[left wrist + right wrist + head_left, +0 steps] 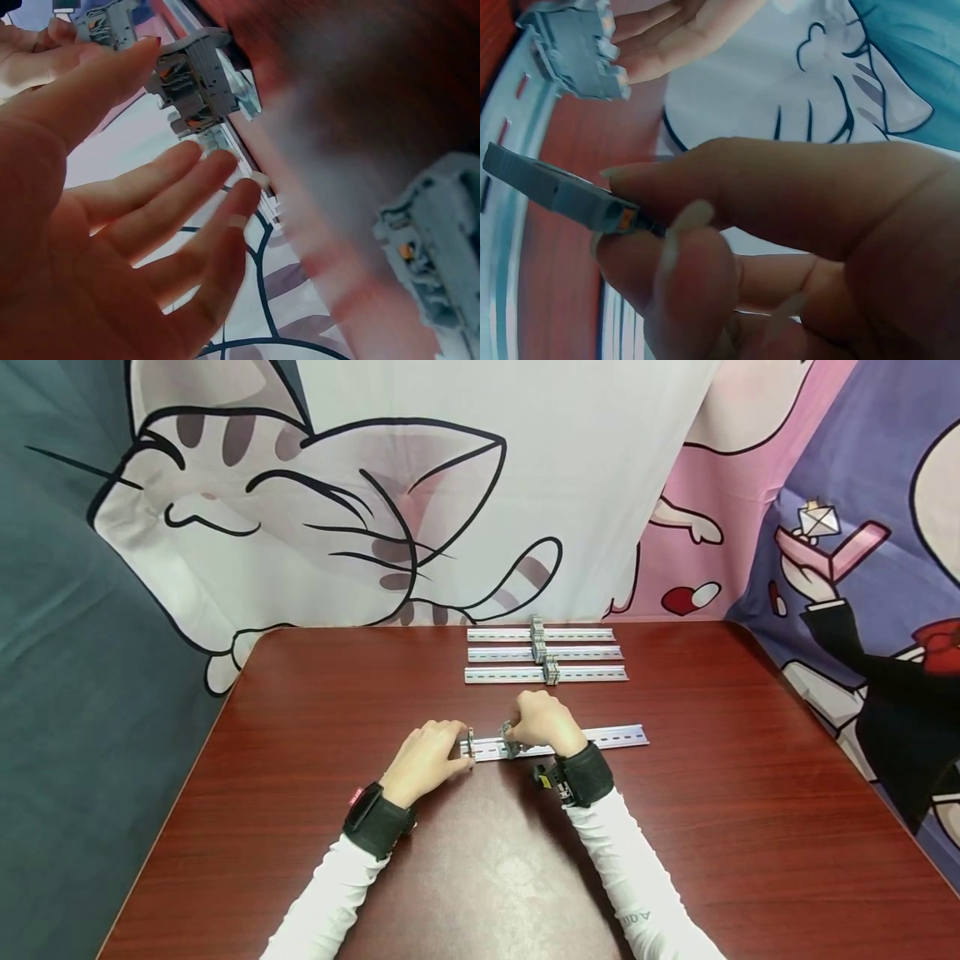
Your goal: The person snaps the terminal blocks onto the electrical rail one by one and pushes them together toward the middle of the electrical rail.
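Observation:
A slotted metal DIN rail lies slightly slanted on the table, with a grey terminal block standing on its left end. My left hand is around that end, fingers and thumb fairly straight on either side of the block; whether they touch it is unclear. Farther right, my right hand pinches another thin grey terminal block between thumb and fingertips, over the rail. Its orange spot faces the fingers. Whether its lower edge meets the rail is unclear.
Behind the hands lie three parallel rails, each with grey blocks near its middle. A blurred grey block shows at the lower right of the left wrist view. Printed cloth hangs beyond the brown table.

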`<state>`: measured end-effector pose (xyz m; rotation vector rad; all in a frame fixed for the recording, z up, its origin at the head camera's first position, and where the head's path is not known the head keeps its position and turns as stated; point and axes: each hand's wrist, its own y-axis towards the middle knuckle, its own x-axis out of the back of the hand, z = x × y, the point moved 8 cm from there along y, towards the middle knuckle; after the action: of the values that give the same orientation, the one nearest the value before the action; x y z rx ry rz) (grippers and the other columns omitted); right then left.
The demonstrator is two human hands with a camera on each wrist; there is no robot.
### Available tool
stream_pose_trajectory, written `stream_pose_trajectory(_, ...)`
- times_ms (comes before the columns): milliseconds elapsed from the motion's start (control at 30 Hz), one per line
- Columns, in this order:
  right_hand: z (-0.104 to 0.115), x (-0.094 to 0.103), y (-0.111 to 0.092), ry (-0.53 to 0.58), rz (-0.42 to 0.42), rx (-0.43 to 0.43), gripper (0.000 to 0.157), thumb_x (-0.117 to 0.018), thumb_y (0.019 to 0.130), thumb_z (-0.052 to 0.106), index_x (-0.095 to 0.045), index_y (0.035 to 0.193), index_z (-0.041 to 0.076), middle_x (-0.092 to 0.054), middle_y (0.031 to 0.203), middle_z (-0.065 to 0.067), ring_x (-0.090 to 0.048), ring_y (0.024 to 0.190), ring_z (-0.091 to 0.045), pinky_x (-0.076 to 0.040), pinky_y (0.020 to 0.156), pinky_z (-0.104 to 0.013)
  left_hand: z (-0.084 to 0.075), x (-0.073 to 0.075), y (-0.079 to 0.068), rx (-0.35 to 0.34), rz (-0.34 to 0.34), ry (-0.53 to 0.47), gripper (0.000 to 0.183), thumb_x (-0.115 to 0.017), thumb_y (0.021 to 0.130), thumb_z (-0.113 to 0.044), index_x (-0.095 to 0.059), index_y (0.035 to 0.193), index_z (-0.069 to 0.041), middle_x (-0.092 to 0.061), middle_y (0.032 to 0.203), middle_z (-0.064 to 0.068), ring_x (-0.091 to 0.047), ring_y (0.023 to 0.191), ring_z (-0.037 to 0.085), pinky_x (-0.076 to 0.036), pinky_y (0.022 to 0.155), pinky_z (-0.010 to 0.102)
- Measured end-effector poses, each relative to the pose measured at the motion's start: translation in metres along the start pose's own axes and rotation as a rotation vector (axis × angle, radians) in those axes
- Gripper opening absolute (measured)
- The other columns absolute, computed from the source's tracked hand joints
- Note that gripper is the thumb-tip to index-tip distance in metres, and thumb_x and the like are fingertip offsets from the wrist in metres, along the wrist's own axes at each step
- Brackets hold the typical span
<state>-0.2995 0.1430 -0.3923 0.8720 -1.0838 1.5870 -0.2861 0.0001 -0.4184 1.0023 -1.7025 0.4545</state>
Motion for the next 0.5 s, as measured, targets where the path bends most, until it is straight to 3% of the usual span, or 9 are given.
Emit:
stream_pose_trajectory(233,0.004,-0.014,0.006,-0.002,0.009,-0.030,0.027,-0.075,0.077,0.019,-0.059,0.056,0.016,-0.054,0.050,0.005,-0.053,0.052,-0.016,-0.037,0.049,-0.028,-0.007,-0.008,-0.004,-0.088,0.111,0.080,0.015,-0.077,0.079,-0.026,-0.069,0.082,-0.014,-0.070,0.089,0.001,-0.063,0.081,0.029,-0.048,0.067,0.043)
stream_pose_trajectory(367,0.005,-0.017,0.007,-0.007,-0.014,-0.042,0.030,-0.074,0.076,0.018,-0.054,0.055,0.016,-0.052,0.054,0.005,-0.051,0.054,-0.016,-0.036,0.049,-0.029,-0.010,-0.011,-0.005,-0.097,0.171,0.093,0.016,-0.073,0.083,-0.026,-0.065,0.073,-0.017,-0.067,0.089,0.000,-0.063,0.085,0.030,-0.049,0.070,0.043)
stream_pose_trajectory(500,0.006,-0.022,0.009,-0.015,-0.019,-0.048,0.029,-0.073,0.076,0.017,-0.055,0.054,0.017,-0.055,0.053,0.005,-0.054,0.055,-0.016,-0.038,0.050,-0.030,-0.009,-0.012,-0.006,-0.078,0.189,0.071,0.022,-0.072,0.084,-0.025,-0.059,0.068,-0.017,-0.063,0.082,0.000,-0.062,0.086,0.029,-0.048,0.069,0.042)
